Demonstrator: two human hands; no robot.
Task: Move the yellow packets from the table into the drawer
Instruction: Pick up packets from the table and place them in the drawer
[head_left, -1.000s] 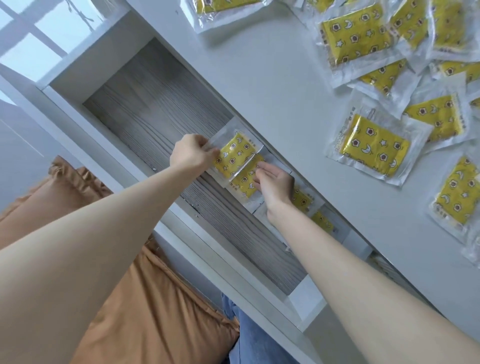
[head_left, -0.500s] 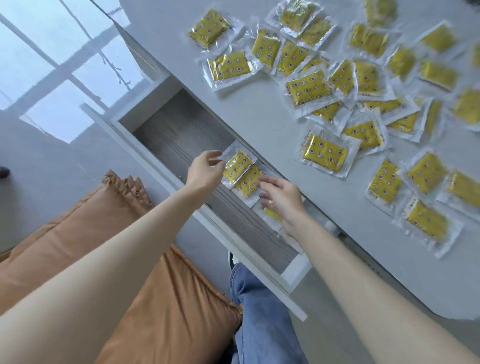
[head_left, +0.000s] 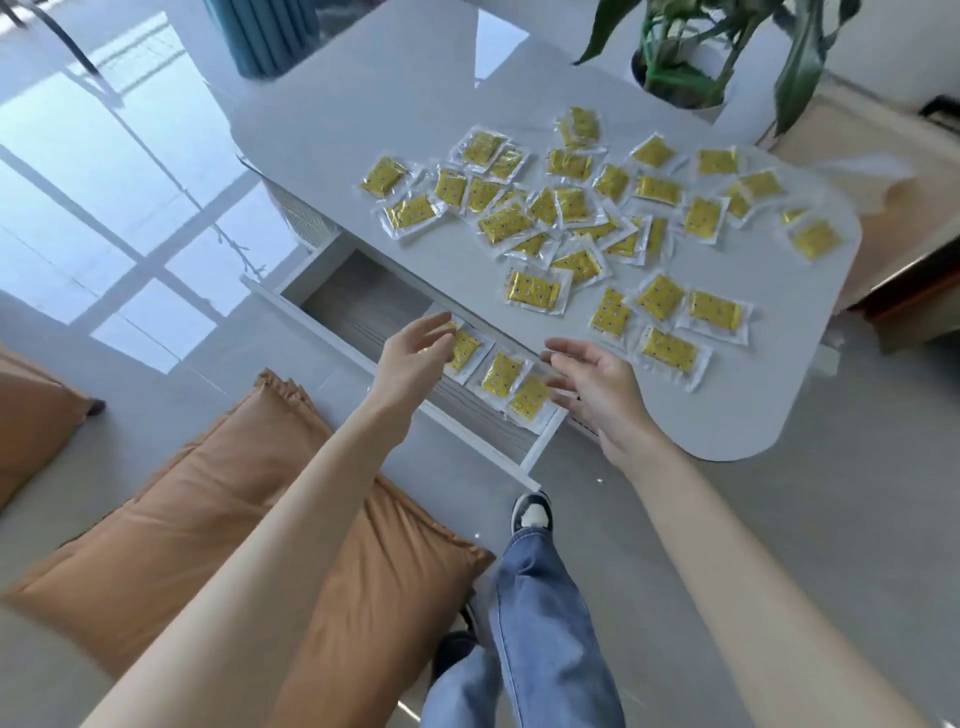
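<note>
Yellow packets (head_left: 535, 291): most scattered on worktop (head_left: 415, 104) behind drawer (head_left: 363, 306), a few in a row inside drawer along its far side | left hand (head_left: 410, 353): relaxed, empty, above drawer | right hand (head_left: 597, 384): fingers spread, empty, at drawer's right end

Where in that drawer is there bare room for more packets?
Bare wood in the drawer's left end, between its end wall and the left hand. Its right end, near the right hand, holds a row of packets.

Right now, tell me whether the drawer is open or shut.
Open. The drawer stands pulled out from under the table, its wood-grain floor exposed, and yellow packets lie in a row inside.
</note>
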